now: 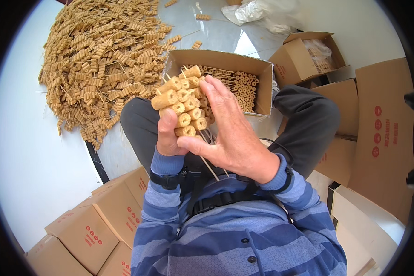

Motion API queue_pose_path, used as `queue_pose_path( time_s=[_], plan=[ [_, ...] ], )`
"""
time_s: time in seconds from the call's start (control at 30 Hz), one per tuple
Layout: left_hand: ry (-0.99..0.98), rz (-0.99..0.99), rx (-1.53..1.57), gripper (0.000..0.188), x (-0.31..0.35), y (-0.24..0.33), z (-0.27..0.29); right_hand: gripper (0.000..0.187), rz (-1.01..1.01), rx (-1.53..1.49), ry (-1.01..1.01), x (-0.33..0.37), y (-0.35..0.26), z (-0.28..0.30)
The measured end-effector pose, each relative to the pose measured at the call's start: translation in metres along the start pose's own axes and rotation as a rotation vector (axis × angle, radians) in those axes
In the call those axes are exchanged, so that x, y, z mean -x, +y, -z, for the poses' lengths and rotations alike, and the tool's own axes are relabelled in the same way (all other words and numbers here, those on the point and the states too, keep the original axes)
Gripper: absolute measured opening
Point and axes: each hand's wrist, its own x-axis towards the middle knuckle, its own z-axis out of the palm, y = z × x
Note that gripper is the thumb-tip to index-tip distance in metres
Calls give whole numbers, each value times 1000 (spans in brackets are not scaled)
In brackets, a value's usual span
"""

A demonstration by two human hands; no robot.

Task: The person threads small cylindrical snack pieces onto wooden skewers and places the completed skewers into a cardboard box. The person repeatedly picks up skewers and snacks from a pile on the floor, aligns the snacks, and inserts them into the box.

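Between my two hands is a bundle of skewers (pixel 184 106) threaded with golden-brown, hollow tube-shaped pieces. My left hand (pixel 168 135) is closed round its left side, with the thumb in front; most of the left fingers are hidden behind it. My right hand (pixel 244 140) presses the bundle's right side with its fingers, and its thumb lies along the bottom. Thin sticks (pixel 211 168) poke out below, toward my lap, and a few tips rise at the top. Just beyond the bundle stands an open cardboard box (pixel 221 57), partly filled with rows of similar skewers.
A large heap of loose skewers (pixel 101 60) lies at the far left. Another open carton (pixel 303 60) with a plastic-lined load stands far right, near white plastic bags (pixel 262 11). Closed cartons (pixel 92 230) are stacked at the lower left; a tall cardboard panel (pixel 386 138) rises at right.
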Motion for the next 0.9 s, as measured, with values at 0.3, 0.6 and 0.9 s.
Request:
queue_pose_path(
  time_s=[0.3,0.6,0.9],
  plan=[
    [40,24,-24,83,9,-17,6,76,-28,5,104,7,7,-29],
    [-23,110,-292,94,-27,39,8,88,-88,-133,31,8,23,-29],
    [-646,-112,-1871,105,-159,14,6,49,-211,336,-367,26,93,-42]
  ],
)
